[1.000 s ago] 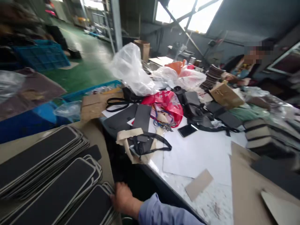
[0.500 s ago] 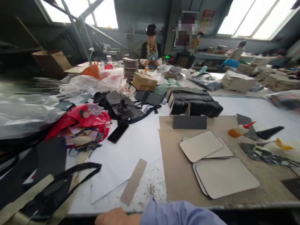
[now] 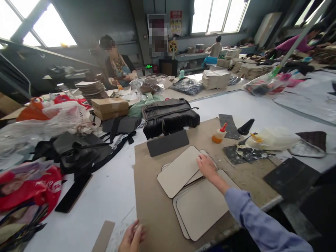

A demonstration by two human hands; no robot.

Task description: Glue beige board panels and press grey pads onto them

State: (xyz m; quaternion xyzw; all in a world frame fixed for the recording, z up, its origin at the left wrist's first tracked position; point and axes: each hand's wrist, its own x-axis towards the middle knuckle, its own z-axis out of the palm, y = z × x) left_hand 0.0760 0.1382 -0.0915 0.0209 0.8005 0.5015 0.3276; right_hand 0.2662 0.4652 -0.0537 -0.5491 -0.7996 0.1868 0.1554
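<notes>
My right hand (image 3: pixel 207 166) rests at the right end of the upper beige panel (image 3: pixel 180 171), its fingers bent and closed on the edge. Under that panel, others fan out, partly hidden. A second pile of beige panels (image 3: pixel 202 210) with dark edges lies just in front, beneath my right forearm. My left hand (image 3: pixel 132 238) is low in the view, near the left edge of the brown board (image 3: pixel 149 224). It holds nothing that shows, and its fingers are slightly apart. A dark grey strip (image 3: pixel 168 142) lies behind the panels.
Behind the board is a strapped black bundle (image 3: pixel 170 117). A glue bottle (image 3: pixel 218 134), a black-handled tool (image 3: pixel 246 126) and glue-smeared pieces (image 3: pixel 236 154) lie right. A phone (image 3: pixel 74 193) and red bag (image 3: pixel 49 185) are left. A person (image 3: pixel 119 66) sits across the table.
The view has swung to the right. My right hand has moved from the table's front edge up onto the beige panels. My left hand has come into view.
</notes>
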